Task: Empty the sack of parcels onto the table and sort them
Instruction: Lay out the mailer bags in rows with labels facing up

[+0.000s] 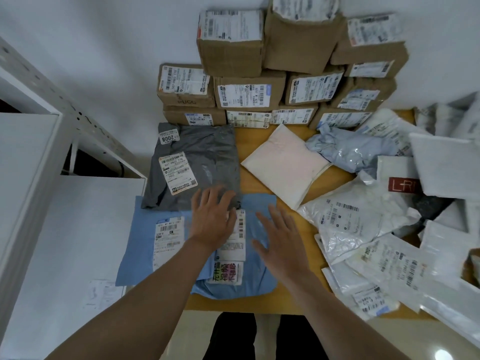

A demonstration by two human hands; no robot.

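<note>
White metal shelving [39,141] fills the left side against a pale wall, and beside it stands the light wooden table [259,305] where the parcels lie; no sack shows in this view. On the table's left part a dark grey plastic mailer bag [197,157] with white labels lies flat, its near edge overlapping a larger light blue plastic mailer bag [145,245] that reaches the front edge. The left hand [213,222] rests flat, fingers spread and grasping nothing, across the seam where grey meets blue. The right hand [280,242] is likewise released, fingers straight above the blue bag's right half; motion blur hides whether it touches. Both bags look soft, light and slick, likely to slide on each other, so pressing flat or pinching a corner or edge seems the surest hold. Further right a cream padded envelope [283,165] lies at an angle on bare wood, firmer-looking and easy to take by an edge. Behind it, brown cardboard boxes [249,92] are stacked against the wall, stiff and probably heavier. Next comes a crumpled pale blue-grey plastic bag [350,152], and the far right holds a loose, overlapping heap of white plastic mailers [363,222], apparently not yet sorted.
</note>
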